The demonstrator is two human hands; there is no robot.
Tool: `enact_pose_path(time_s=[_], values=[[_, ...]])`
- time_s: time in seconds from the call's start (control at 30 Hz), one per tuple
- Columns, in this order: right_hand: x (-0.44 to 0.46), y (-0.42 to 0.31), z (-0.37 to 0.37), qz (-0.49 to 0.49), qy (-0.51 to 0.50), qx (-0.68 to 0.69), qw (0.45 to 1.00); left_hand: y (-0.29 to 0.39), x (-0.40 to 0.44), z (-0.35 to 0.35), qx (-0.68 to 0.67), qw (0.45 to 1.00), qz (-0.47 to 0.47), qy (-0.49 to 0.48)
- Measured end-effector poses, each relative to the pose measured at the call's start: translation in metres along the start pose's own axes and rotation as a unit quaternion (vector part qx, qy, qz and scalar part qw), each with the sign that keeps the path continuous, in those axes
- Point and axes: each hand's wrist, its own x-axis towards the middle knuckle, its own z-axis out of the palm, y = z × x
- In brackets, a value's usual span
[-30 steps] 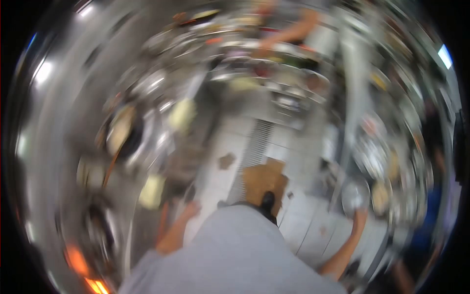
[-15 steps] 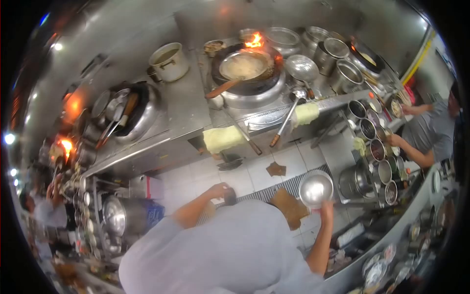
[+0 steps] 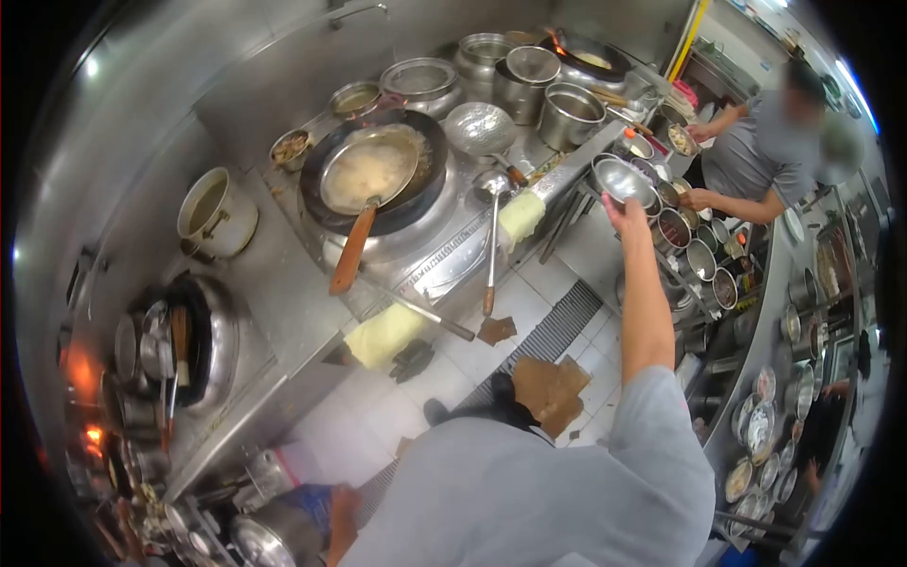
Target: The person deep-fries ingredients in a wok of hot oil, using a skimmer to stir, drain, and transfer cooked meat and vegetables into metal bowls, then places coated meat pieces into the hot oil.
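Note:
My right hand (image 3: 625,215) reaches out to the right with its fingers on the rim of a shiny metal bowl (image 3: 620,178). The bowl is held over a rack of seasoning pots (image 3: 673,230), and I can see into it. My left hand (image 3: 346,501) hangs low at my left side, near a blue item (image 3: 307,510) and a lidded steel pot (image 3: 274,543); its fingers are too blurred to make out. Ahead, a wok (image 3: 430,194) on the stove carries a wooden-handled strainer (image 3: 364,225) over pale, bubbling liquid.
A ladle (image 3: 492,227) and a perforated skimmer (image 3: 482,129) lie right of the wok. A white pot (image 3: 219,215) stands to its left. Flames (image 3: 93,437) burn at far left. A co-worker (image 3: 756,151) stands beyond the seasoning rack. Brown cardboard (image 3: 550,395) lies on the floor.
My view has turned right. My right arm has stretched forward, bringing the bowl from beside my body to over the seasoning pots. The flame behind the wok no longer shows.

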Motion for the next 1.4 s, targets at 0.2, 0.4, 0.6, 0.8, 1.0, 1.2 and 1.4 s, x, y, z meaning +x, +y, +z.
enact_pose_path(time_s=[0.2,0.4,0.6,0.8,1.0,1.2,1.4], values=[[0.051,-0.007,0.059,-0.011,0.007,-0.286,0.958,0.104,-0.038,-0.011,-0.607,0.677,-0.415,0.026],[0.088,0.008,0.097,-0.581,0.112,-0.625,0.509,0.198,0.018,-0.082,-0.684,0.606,-0.383,0.135],[0.16,0.07,0.019,-0.433,-0.113,-0.863,0.235,0.213,0.163,-0.274,-0.782,0.565,-0.073,0.251],[0.097,0.043,-0.029,-0.079,0.029,-0.536,0.84,0.306,0.267,-0.495,-0.841,0.535,-0.005,0.082],[0.02,0.038,-0.115,-0.133,0.028,-0.546,0.827,0.318,0.323,-0.499,-0.891,0.445,0.047,-0.074],[-0.034,0.068,-0.026,-0.022,-0.147,-0.465,0.873,0.325,0.312,-0.496,-0.926,0.344,0.07,-0.141],[-0.112,0.103,0.137,-0.238,-0.21,-0.565,0.761,0.316,0.259,-0.474,-0.864,0.477,0.157,-0.04]])
